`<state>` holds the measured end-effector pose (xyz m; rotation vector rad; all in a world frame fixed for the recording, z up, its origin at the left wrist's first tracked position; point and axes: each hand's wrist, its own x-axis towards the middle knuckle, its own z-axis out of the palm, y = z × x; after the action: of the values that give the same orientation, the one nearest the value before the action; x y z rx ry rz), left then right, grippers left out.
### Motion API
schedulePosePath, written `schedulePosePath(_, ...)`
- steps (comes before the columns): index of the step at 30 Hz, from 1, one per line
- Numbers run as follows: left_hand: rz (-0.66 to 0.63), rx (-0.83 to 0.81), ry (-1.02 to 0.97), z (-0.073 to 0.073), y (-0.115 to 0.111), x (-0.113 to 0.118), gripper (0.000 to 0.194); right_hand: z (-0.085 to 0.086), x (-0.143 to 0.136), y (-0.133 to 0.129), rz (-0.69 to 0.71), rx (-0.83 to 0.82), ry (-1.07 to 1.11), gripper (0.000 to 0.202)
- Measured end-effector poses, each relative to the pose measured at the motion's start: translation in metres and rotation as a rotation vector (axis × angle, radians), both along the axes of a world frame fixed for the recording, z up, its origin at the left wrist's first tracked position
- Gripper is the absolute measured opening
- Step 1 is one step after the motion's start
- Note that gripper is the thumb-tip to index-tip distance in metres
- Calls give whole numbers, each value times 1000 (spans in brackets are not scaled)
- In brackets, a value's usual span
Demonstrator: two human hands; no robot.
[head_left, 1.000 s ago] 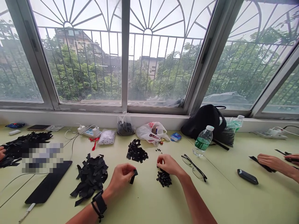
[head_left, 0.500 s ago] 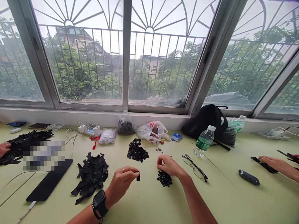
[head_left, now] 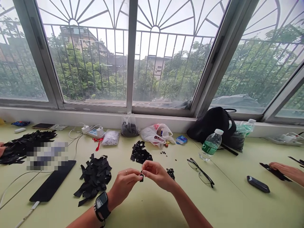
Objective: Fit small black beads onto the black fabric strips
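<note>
Between the thumb and forefinger of my left hand (head_left: 125, 184) is pinched a short black fabric strip (head_left: 142, 179), its lower end showing. My right hand (head_left: 158, 175) meets it from the right, fingertips closed on a tiny dark piece at the strip's upper end; it looks like a small black ring, mostly hidden by the fingers. Partly behind my right hand lies a pile of small black rings (head_left: 170, 173). Left of my hands is a heap of loose black strips (head_left: 95, 177). Beyond them sits a smaller pile of black strips with small rings on them (head_left: 140, 152).
Glasses (head_left: 200, 172), a water bottle (head_left: 211, 145) and a black case (head_left: 258, 184) lie to the right. A long black device (head_left: 53, 180) with a cable is left. Bags (head_left: 156, 134) line the window side. Other people's hands (head_left: 286, 171) work at both edges.
My right hand has left the ring pile and moved left to my left hand, its fingertips now at the strip. The left hand keeps its pinch. The view has shifted slightly.
</note>
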<state>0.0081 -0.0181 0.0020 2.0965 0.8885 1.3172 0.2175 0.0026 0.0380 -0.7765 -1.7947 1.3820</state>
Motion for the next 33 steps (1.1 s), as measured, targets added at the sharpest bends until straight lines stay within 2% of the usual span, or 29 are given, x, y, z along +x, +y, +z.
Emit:
schedulePosePath(5,-38,150,-79,-5,3,2,20,-1,-3,-1,54,-44,62,27)
schedulePosePath(8,-20,178,-72,-6,3,2,19,2,-1,-2,61,-33,76,24)
schedulePosePath(25,48,159,-51,-7,1,2,13,4,0,-1,49,13,102,20)
schedulePosePath(29,100,148,-48,-8,1,2,21,3,-1,-1,44,-6,137,18)
schedulePosePath(33,95,125,-23,-12,4,0,20,1,-1,0,21,-14,146,18)
